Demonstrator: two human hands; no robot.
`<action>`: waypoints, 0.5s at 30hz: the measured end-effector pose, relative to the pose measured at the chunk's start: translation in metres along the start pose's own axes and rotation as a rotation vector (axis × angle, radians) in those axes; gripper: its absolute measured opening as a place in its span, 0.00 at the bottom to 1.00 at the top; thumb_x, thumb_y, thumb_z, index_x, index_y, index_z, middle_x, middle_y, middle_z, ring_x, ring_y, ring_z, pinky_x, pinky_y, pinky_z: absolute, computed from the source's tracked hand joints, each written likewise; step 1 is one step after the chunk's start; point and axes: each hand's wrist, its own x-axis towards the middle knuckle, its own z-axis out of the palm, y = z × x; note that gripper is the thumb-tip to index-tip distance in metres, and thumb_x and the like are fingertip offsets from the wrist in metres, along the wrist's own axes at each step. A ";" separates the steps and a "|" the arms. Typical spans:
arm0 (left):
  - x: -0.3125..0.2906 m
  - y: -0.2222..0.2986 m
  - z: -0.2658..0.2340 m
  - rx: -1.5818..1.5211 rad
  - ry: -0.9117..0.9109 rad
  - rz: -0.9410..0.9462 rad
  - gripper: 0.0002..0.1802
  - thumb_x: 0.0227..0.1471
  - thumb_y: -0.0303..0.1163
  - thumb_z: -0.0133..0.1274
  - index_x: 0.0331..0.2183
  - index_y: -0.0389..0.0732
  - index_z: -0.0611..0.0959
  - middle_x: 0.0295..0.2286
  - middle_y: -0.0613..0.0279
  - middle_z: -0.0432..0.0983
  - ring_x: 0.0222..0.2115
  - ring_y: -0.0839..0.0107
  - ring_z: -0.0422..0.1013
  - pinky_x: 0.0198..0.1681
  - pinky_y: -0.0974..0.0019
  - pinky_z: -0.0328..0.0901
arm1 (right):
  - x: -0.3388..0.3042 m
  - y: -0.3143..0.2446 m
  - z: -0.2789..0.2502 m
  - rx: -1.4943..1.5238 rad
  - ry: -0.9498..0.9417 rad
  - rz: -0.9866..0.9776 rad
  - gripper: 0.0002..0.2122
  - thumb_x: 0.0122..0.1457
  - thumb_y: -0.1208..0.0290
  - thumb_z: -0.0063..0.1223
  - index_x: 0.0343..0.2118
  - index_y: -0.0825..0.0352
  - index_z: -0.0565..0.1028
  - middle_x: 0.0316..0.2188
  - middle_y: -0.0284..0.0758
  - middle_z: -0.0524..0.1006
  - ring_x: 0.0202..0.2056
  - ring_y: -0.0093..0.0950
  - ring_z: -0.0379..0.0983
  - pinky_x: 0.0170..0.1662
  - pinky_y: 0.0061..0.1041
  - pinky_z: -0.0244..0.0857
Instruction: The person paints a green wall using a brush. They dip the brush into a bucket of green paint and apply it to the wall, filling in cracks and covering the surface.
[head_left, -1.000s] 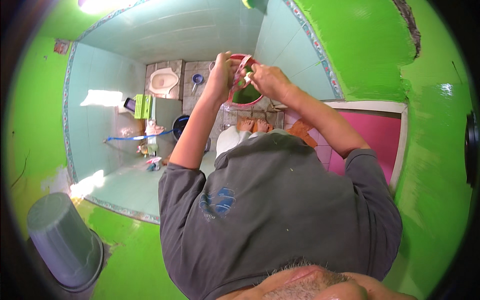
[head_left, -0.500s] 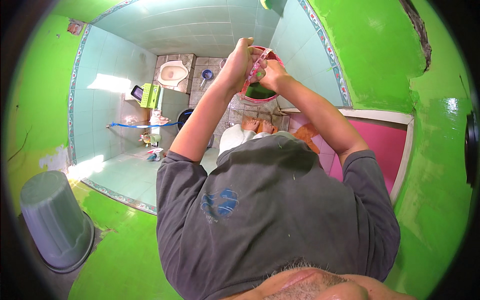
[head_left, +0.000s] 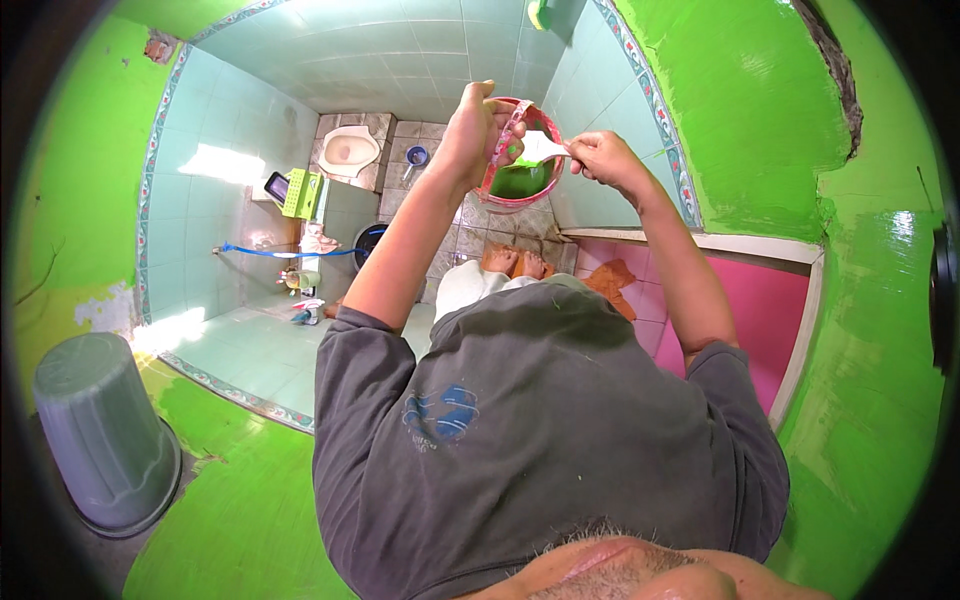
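Observation:
My left hand [head_left: 476, 137] is closed round the pink patterned handle [head_left: 508, 130] of a red-rimmed bucket [head_left: 517, 203], holding it in front of me. Green paint [head_left: 520, 182] covers the bottom of the bucket and smears its inner wall. In my right hand [head_left: 606, 160], fingers pinched together, is the handle of a white paintbrush [head_left: 540, 147]. The brush lies across the bucket's right rim, with its head over the opening and green on its tip. Whether the bristles touch the inner wall I cannot tell.
Bright green wall [head_left: 740, 90] borders pale tiles on the right. Below stand a squat toilet [head_left: 350, 151], a blue dipper [head_left: 416, 156] and a green basket [head_left: 300, 193] on a ledge. A blue hose [head_left: 285, 252] crosses leftward. An upturned grey bucket [head_left: 100, 430] sits lower left; an orange cloth [head_left: 611, 285] lies near my feet.
My right hand has come up out of the bucket and moved right, bringing the paintbrush into view. My left hand still holds the handle, nearly in the same place.

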 end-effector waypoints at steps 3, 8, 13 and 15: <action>0.002 0.001 -0.004 -0.017 0.021 0.006 0.31 0.59 0.49 0.28 0.41 0.27 0.69 0.22 0.59 0.69 0.18 0.71 0.62 0.22 0.68 0.58 | -0.009 0.010 0.003 0.260 -0.082 0.076 0.12 0.64 0.63 0.47 0.36 0.66 0.78 0.22 0.26 0.76 0.19 0.12 0.63 0.23 0.13 0.57; 0.008 0.001 -0.007 -0.042 0.001 0.042 0.30 0.58 0.51 0.30 0.39 0.31 0.70 0.21 0.62 0.68 0.17 0.73 0.62 0.20 0.69 0.58 | -0.019 0.037 0.002 0.593 -0.198 0.065 0.10 0.65 0.64 0.47 0.38 0.65 0.74 0.26 0.27 0.76 0.21 0.10 0.63 0.21 0.11 0.54; 0.010 0.006 -0.006 -0.088 -0.017 0.076 0.34 0.58 0.51 0.29 0.44 0.26 0.71 0.25 0.61 0.69 0.21 0.73 0.63 0.21 0.71 0.55 | -0.028 0.058 0.013 0.773 -0.277 0.006 0.08 0.65 0.66 0.48 0.38 0.67 0.72 0.28 0.30 0.77 0.21 0.11 0.63 0.20 0.12 0.53; 0.012 0.005 -0.007 -0.128 0.002 0.099 0.32 0.58 0.51 0.29 0.39 0.30 0.73 0.22 0.63 0.68 0.18 0.73 0.63 0.18 0.71 0.57 | -0.030 0.061 0.015 0.886 -0.320 -0.014 0.09 0.65 0.66 0.48 0.39 0.67 0.71 0.29 0.31 0.77 0.21 0.12 0.63 0.20 0.12 0.53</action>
